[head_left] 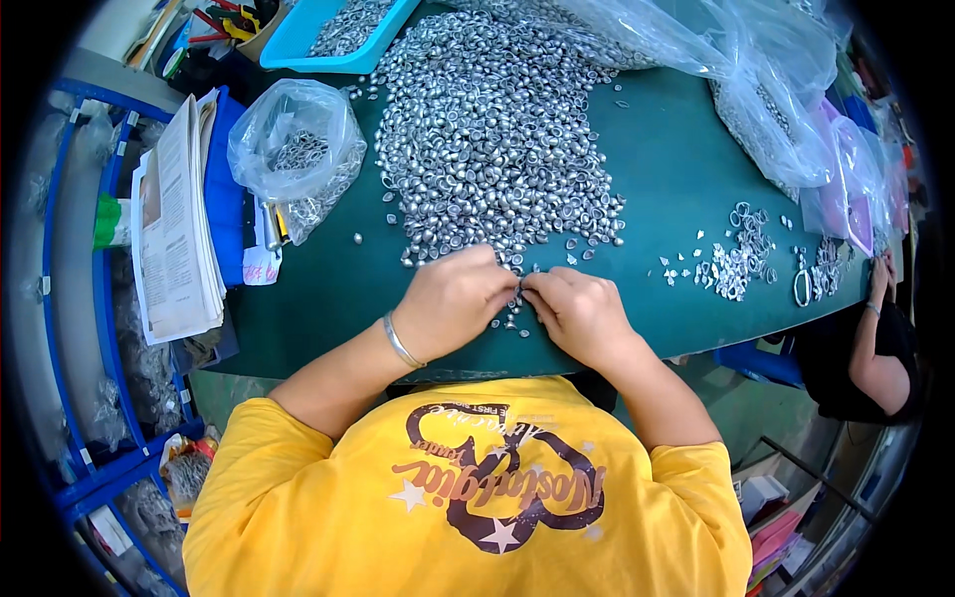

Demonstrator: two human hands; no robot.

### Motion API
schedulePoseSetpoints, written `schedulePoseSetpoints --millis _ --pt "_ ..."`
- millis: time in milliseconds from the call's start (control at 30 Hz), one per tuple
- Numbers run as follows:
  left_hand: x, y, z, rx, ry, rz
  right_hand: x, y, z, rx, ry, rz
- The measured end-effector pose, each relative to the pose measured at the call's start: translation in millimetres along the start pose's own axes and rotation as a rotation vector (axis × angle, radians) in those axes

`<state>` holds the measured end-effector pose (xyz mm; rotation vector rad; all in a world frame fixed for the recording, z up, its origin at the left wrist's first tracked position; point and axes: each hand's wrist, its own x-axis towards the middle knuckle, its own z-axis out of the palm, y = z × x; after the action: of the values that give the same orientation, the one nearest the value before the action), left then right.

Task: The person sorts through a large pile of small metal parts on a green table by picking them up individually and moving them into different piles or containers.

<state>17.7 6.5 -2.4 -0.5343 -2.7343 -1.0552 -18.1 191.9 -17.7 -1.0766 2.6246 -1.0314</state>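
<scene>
At the near edge of a green table, my left hand and my right hand meet fingertip to fingertip. Both are closed in a pinch, and whatever sits between the fingers is too small and covered to name. Just beyond them spreads a large heap of small silver metal pieces, rounded like little domes, some showing a hollow side. Several loose pieces lie under and between my hands. A metal bangle circles my left wrist.
A blue tray and a clear bag of metal parts stand at the left, beside stacked papers. Toward the right lie silver ring-like parts and large plastic bags. Another person's arm rests at the far right edge.
</scene>
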Motion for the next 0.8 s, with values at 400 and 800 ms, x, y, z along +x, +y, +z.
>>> schedulePoseSetpoints --millis 400,800 --pt "-0.8 -0.1 7.9 0.071 -0.078 0.030 7.3 1.3 -14.0 0.254 0.105 0.087" --pt "-11.6 -23.0 -20.0 -1.835 -0.022 -0.666 5.7 16.1 -26.2 1.122 -0.119 0.463"
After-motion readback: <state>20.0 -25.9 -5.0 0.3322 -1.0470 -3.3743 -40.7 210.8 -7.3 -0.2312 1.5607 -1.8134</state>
